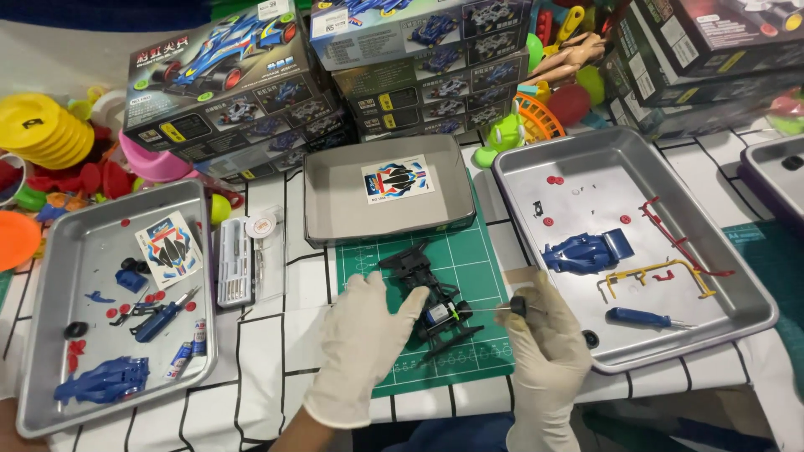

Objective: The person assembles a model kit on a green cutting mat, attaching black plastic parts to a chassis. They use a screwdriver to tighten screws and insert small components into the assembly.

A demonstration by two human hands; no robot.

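two gloved hands work over a black chassis (429, 303) lying on the green mat (469, 251) at the middle of the table (268, 393). left hand (362, 335) rests flat against the chassis's left side, fingers together and steadying it rather than wrapped round it. right hand (544, 343) has its grip clamped on a small screwdriver (502, 309), tip pointing left at the chassis's motor end.

chassis looks light, thin moulded plastic, stiff but likely brittle at the bumper arms and clips; probably slides easily on the mat, so best held by the long side walls near the middle, not the thin ends. gloves may cut finger feel on small parts.

left tray (50, 335): blue body shell (105, 381), sticker sheet (172, 251), blue screwdriver (163, 316), black tyres, small red bits, a tube or two, too small to tell exactly.

right tray (737, 285): blue body shell (586, 251), red sprue (678, 243), yellow sprue (657, 276), blue screwdriver (649, 318), a few red washers or rollers scattered near the top.

grey box lid (335, 209) just behind the mat holds one sticker sheet (398, 179). slim tool case (234, 264) sits between left tray and mat. stacked kit boxes (226, 84) and mixed plastic toys crowd the back.
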